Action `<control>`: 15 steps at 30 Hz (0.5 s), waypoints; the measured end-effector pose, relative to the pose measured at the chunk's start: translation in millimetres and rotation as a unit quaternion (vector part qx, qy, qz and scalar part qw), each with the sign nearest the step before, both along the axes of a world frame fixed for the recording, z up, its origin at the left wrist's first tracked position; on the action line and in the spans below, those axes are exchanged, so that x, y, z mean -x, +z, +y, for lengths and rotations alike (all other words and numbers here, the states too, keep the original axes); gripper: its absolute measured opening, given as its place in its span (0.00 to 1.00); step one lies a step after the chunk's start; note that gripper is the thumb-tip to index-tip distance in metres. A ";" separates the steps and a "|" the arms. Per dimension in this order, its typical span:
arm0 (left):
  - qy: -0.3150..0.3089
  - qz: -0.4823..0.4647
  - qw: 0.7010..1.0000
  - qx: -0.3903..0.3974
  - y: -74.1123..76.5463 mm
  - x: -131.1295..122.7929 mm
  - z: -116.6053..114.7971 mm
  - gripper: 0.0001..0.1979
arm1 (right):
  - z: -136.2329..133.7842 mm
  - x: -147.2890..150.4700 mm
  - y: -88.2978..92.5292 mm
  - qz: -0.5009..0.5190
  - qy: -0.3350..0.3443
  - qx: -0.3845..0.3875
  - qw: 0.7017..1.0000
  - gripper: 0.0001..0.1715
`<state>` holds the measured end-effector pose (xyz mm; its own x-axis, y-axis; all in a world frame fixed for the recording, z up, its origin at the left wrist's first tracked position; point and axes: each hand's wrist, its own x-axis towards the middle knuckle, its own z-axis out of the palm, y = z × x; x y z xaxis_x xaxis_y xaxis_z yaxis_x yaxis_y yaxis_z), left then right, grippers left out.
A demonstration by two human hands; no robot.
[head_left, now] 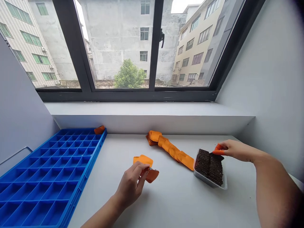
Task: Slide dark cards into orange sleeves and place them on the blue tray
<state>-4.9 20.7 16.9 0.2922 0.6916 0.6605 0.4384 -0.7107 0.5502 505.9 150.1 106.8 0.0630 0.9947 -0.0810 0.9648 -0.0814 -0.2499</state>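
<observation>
Between the thumb and fingers of my left hand (133, 182) is a brownish-orange flat piece (152, 176), with a small silvery bit showing at my fingertips. Bright orange flat pieces (143, 160) show just behind that hand; whether they are held or lie on the table I cannot tell. My right hand (229, 148), with orange covers on its fingertips, pinches a thin dark piece (218, 156) over the right end of a clear plastic box (211, 184). Tightly packed rows of thin dark brown pieces (209, 167) fill this box.
A fanned row of orange pieces (175, 152) runs across the white table (180, 196) from a small stack (154, 136) to the box. On the left stands a blue compartment tray (45, 161), a brownish-orange piece (99, 129) at its far corner. Behind is a window sill (152, 108).
</observation>
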 end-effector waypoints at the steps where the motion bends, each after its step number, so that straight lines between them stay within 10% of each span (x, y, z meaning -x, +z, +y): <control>1: -0.002 0.002 1.000 -0.005 0.4 0.1 0.3 0.11 | 0.0 1.9 0.0 0.011 0.010 0.037 0.999 0.27; 15: 0.005 0.027 0.999 -0.020 4.5 -2.6 -2.3 0.12 | 12.0 4.9 -15.5 0.043 0.021 0.124 0.991 0.26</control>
